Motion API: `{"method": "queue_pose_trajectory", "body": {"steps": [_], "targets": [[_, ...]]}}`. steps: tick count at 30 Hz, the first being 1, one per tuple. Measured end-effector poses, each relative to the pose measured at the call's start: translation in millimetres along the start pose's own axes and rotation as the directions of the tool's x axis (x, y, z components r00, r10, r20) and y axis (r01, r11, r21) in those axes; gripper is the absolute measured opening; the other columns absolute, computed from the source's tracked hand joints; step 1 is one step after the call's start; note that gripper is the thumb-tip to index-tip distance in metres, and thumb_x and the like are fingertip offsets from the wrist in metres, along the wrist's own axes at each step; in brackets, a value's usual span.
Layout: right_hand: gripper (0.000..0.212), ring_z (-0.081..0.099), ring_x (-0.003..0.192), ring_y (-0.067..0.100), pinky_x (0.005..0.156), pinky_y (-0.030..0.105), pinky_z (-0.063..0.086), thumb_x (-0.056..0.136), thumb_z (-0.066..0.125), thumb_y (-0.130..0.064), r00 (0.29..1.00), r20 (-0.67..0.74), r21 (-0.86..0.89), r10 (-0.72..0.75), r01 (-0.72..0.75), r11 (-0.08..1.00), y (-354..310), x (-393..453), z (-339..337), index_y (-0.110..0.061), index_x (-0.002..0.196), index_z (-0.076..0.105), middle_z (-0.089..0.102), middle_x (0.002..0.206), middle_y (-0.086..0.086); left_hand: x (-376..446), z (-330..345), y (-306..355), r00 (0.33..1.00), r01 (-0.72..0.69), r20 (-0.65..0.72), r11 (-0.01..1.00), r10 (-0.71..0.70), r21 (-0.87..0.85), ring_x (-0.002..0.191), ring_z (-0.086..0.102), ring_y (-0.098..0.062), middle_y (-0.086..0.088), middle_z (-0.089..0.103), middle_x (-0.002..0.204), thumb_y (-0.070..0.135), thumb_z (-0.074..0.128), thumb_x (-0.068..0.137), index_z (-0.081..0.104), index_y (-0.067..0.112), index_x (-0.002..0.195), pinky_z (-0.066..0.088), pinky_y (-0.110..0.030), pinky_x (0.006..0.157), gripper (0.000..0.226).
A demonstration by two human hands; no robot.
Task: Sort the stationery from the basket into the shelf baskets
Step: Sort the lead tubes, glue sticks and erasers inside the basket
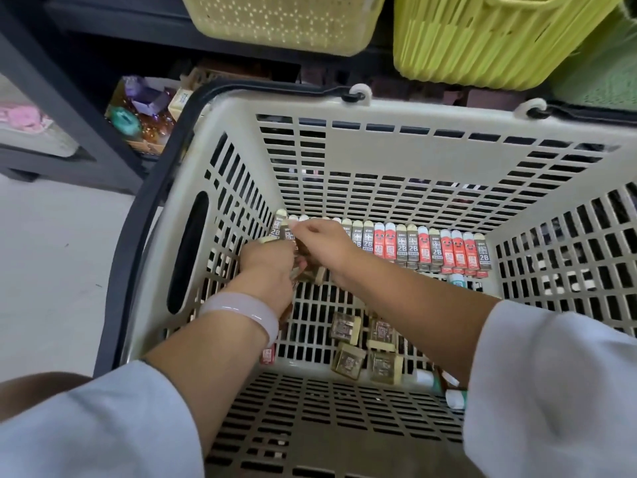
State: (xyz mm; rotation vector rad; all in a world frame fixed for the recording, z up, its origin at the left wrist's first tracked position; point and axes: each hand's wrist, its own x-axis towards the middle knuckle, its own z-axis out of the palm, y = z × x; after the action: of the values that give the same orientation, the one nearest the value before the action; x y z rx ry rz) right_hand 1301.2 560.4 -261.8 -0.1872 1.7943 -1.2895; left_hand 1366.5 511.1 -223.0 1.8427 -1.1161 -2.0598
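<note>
Both hands reach down into a beige slotted shopping basket (344, 125). A row of small upright packs (431, 248), grey "2B" ones and red ones, lines its far wall. My right hand (324, 243) pinches a grey 2B pack (285, 232) at the row's left end. Just below it, my left hand (269, 267) grips several similar grey packs in a bundle; most of them are hidden under its fingers. Several brown square packs (365, 346) lie loose on the basket floor between my forearms.
A pale yellow perforated basket (282, 22) and a lime green ribbed basket (493, 46) sit on the dark shelf above. Lower left shelf holds mixed colourful items (144, 112). A red pack (267, 355) and white-green items (455, 398) lie near the basket's front. Grey floor lies at left.
</note>
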Motion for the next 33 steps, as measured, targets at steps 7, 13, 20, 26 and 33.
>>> {"method": "queue_pose_trajectory", "body": {"steps": [7, 13, 20, 26, 33], "targets": [[0.021, 0.058, 0.093, 0.022, 0.088, 0.037, 0.05, 0.086, 0.063, -0.023, 0.958, -0.282, -0.116, -0.045, 0.013, 0.993, 2, 12, 5, -0.022, 0.072, 0.048, 0.059, 0.091, 0.003, 4, -2, -1, 0.999, 0.016, 0.037, 0.998, -0.019, 0.066, 0.056, 0.053, -0.016, -0.011, 0.056, 0.071, 0.001, 0.058, 0.087, 0.048, 0.007, 0.077, 0.049, -0.018, 0.041, 0.015], [0.013, 0.062, 0.096, 0.02, 0.081, 0.024, 0.045, 0.086, 0.062, -0.016, 0.918, -0.361, -0.28, -0.165, 0.062, 0.958, 3, 26, 22, -0.008, 0.095, 0.067, 0.068, 0.102, 0.007, 12, -3, -2, 0.997, 0.029, 0.07, 0.984, -0.042, 0.175, 0.061, 0.055, -0.02, -0.013, 0.056, 0.07, -0.005, 0.055, 0.085, 0.052, 0.005, 0.074, 0.048, -0.021, 0.038, 0.015], [0.022, 0.063, 0.081, 0.028, 0.085, 0.045, 0.053, 0.092, 0.048, -0.01, 0.972, -0.191, -0.193, -0.134, 0.096, 0.976, 0, 6, 0, -0.006, 0.092, 0.07, 0.066, 0.084, 0.01, 4, -1, 1, 0.992, -0.017, 0.123, 0.997, 0.009, 0.069, 0.064, 0.054, -0.016, -0.012, 0.057, 0.079, -0.005, 0.051, 0.087, 0.054, -0.002, 0.105, 0.052, -0.02, 0.051, 0.019], [0.018, 0.059, 0.063, 0.009, 0.05, 0.01, 0.048, 0.094, 0.051, -0.011, 0.986, 0.142, -0.167, -0.09, 0.113, 0.979, 0, -22, -35, -0.004, 0.103, 0.065, 0.063, 0.078, 0.002, -2, 0, 0, 0.959, -0.009, 0.281, 0.991, -0.028, 0.13, 0.08, 0.062, -0.019, -0.014, 0.064, 0.092, 0.007, 0.045, 0.095, 0.054, -0.002, 0.114, 0.052, -0.031, 0.081, 0.023], [0.003, 0.054, 0.055, 0.006, 0.049, 0.013, 0.046, 0.088, 0.058, -0.004, 0.978, 0.182, -0.186, -0.106, 0.14, 0.973, 6, -30, -36, -0.006, 0.087, 0.059, 0.058, 0.062, -0.003, -2, 1, 0, 0.912, 0.044, 0.394, 0.983, -0.113, 0.18, 0.103, 0.062, -0.028, -0.018, 0.06, 0.12, 0.014, 0.041, 0.098, 0.041, 0.005, 0.129, 0.054, -0.039, 0.071, 0.033]]}}
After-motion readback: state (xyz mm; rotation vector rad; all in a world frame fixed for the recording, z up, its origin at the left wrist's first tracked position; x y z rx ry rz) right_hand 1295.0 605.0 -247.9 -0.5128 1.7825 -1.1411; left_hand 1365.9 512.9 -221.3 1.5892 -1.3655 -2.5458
